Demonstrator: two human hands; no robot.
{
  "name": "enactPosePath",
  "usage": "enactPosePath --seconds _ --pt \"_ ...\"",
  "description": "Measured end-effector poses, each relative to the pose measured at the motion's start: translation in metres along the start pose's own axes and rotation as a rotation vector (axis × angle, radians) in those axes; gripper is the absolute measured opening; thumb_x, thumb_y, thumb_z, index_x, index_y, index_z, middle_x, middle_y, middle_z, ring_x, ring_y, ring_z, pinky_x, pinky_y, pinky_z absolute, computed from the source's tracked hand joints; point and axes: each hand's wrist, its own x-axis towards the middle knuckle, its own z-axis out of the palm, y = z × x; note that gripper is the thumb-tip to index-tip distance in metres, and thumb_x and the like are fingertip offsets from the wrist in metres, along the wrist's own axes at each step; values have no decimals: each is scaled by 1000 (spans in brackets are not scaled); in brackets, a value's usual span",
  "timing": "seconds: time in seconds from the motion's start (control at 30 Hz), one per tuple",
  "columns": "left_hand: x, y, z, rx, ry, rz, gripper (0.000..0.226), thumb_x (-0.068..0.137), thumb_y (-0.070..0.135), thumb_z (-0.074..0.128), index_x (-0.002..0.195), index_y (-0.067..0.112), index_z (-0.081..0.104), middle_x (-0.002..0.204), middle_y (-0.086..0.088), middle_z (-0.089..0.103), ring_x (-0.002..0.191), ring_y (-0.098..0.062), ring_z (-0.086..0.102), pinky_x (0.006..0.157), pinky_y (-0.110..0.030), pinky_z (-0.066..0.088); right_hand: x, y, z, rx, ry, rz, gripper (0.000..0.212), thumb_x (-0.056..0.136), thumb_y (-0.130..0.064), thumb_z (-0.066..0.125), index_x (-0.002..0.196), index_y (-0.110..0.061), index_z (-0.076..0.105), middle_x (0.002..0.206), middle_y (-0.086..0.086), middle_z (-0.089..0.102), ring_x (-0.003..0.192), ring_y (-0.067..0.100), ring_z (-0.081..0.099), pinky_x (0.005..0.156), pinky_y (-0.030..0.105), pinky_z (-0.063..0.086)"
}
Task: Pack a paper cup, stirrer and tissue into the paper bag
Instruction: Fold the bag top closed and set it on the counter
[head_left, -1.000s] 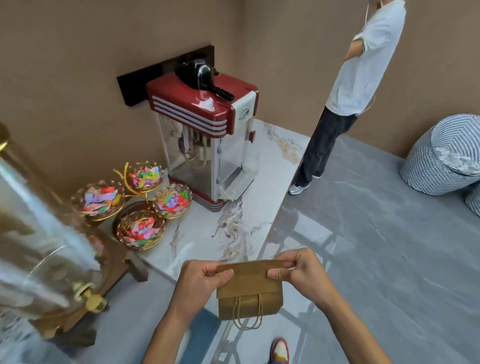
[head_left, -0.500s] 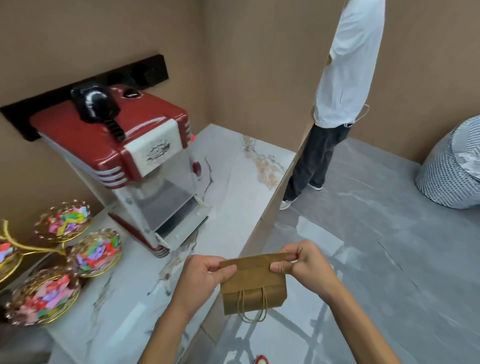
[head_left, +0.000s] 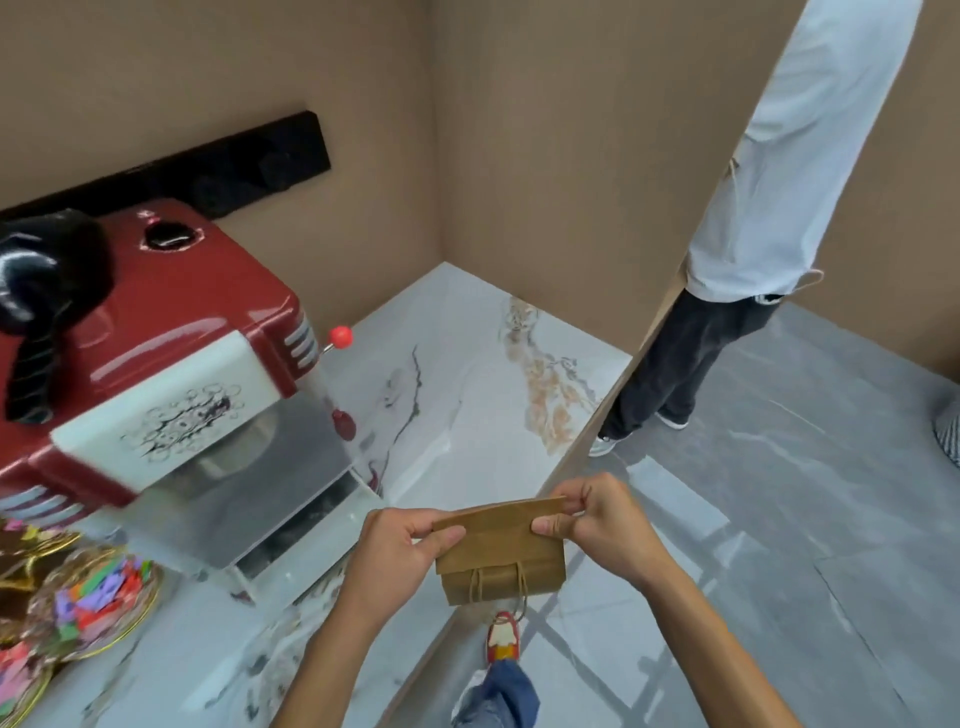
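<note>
A small brown paper bag (head_left: 501, 553) with twine handles is held flat and folded in front of me, over the edge of the marble counter (head_left: 457, 395). My left hand (head_left: 400, 553) pinches its upper left corner between thumb and fingers. My right hand (head_left: 597, 525) pinches its upper right corner. The bag's handles hang down at its lower front. No paper cup, stirrer or tissue is in view.
A red popcorn machine (head_left: 156, 364) stands on the counter to the left. Gold dishes of coloured paper pieces (head_left: 98, 597) sit at the lower left. Another person (head_left: 753, 218) stands at the counter's far right end on the grey floor (head_left: 805, 519). My shoe (head_left: 503, 636) shows below the bag.
My view has swung right and closer to the counter; the popcorn machine and dishes slid left. Both hands keep the same grip on the folded bag.
</note>
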Motion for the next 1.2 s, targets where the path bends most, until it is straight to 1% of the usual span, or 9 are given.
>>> enactPosePath --seconds 0.17,0.33,0.4,0.5,0.73,0.83,0.97,1.07,1.2 --pt "87 19 8 -37 14 -18 12 85 14 74 90 23 81 78 22 76 77 0 72 74 -18 55 84 -8 -45 -100 -29 -15 16 78 -10 81 66 -14 71 57 -10 68 56 -2 61 57 13 47" --pt "150 24 10 -28 62 -14 13 83 15 76 92 23 81 79 21 76 75 6 70 69 -13 50 164 -14 -72 -264 -77 -73 18 78 -17 81 64 -16 69 61 -2 69 59 5 59 60 25 51" --pt "166 26 8 7 89 -30 18 82 17 77 94 30 80 81 20 77 78 4 70 72 -13 52 189 -13 -74 -338 -81 -110 24 78 -17 81 60 -20 65 56 -10 64 57 1 56 58 19 46" --pt "190 25 9 76 108 -45 28 80 20 79 91 45 74 79 16 77 77 -4 70 76 -19 52 221 -11 -72 -422 -86 -163 19 79 -15 78 65 -13 66 63 -2 67 65 11 61 63 25 48" --pt "249 17 15 118 227 -142 14 80 16 78 84 30 79 68 22 72 63 8 63 64 -7 43 303 -8 -72 -475 -165 -259 14 84 -11 70 71 -13 69 68 5 69 67 19 63 64 29 48" --pt "276 10 21 102 288 -190 31 80 13 79 77 44 73 69 19 74 73 -3 70 70 -18 53 345 -6 -72 -514 -284 -286 13 85 -12 69 72 -14 69 71 3 71 70 15 66 65 30 51" --pt "306 2 39 72 436 -264 50 77 2 77 62 49 71 62 29 68 68 3 67 69 -19 53 406 -13 -76 -567 -458 -316 36 83 -14 73 58 -32 57 66 -6 63 65 6 61 57 11 41" --pt "321 3 52 135 435 -318 32 78 5 71 73 36 73 63 20 66 67 1 63 66 -16 50 438 -11 -73 -652 -543 -353 35 83 -17 75 56 -29 57 62 -9 62 61 -1 56 58 9 40" --pt "344 10 61 228 316 -397 31 80 14 59 100 34 72 95 12 71 81 2 60 67 -6 39 467 -6 -67 -776 -619 -422 11 87 -13 69 77 -13 67 77 -1 70 64 -6 58 64 17 50"
